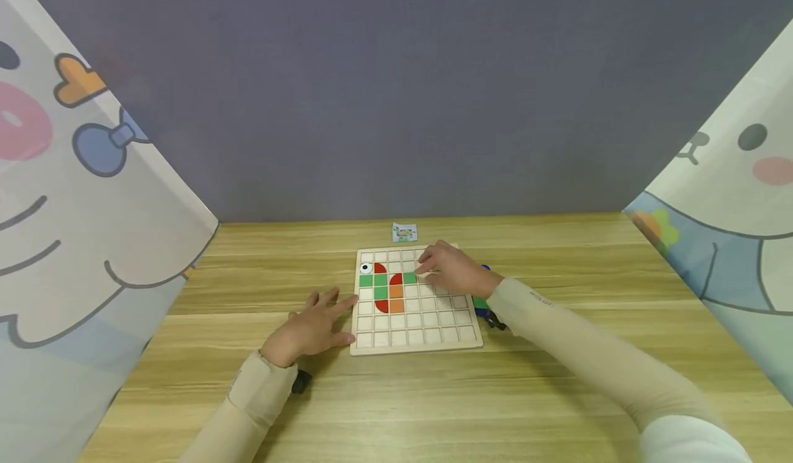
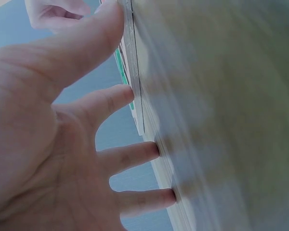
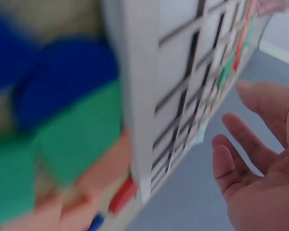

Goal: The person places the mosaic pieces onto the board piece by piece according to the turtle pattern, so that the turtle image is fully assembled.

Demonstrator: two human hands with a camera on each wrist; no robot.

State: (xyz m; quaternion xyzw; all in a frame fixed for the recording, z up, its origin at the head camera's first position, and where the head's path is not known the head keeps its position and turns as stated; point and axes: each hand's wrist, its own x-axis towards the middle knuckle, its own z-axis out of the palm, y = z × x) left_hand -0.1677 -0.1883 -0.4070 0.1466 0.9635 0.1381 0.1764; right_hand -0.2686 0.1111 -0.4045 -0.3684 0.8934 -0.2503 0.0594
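Note:
A wooden grid board (image 1: 434,336) lies flat on the table, with several coloured tiles set in its left half. They include a white tile with a black eye (image 1: 366,268), red quarter-rounds (image 1: 381,306), orange squares (image 1: 396,305) and green squares (image 1: 381,280). My left hand (image 1: 312,331) spreads its fingers along the board's left side, thumb and index finger at the edge. Over the upper right cells is my right hand (image 1: 455,270), its fingertips just right of a single green tile (image 1: 409,278). The right wrist view shows those fingers loosely bent with nothing between them.
Beyond the board lies a small picture card (image 1: 405,232). Loose blue (image 3: 67,82), green (image 3: 82,132) and red (image 3: 122,196) pieces sit against the board's right side, partly hidden under my right forearm in the head view. A grey panel (image 1: 421,105) rises behind the table.

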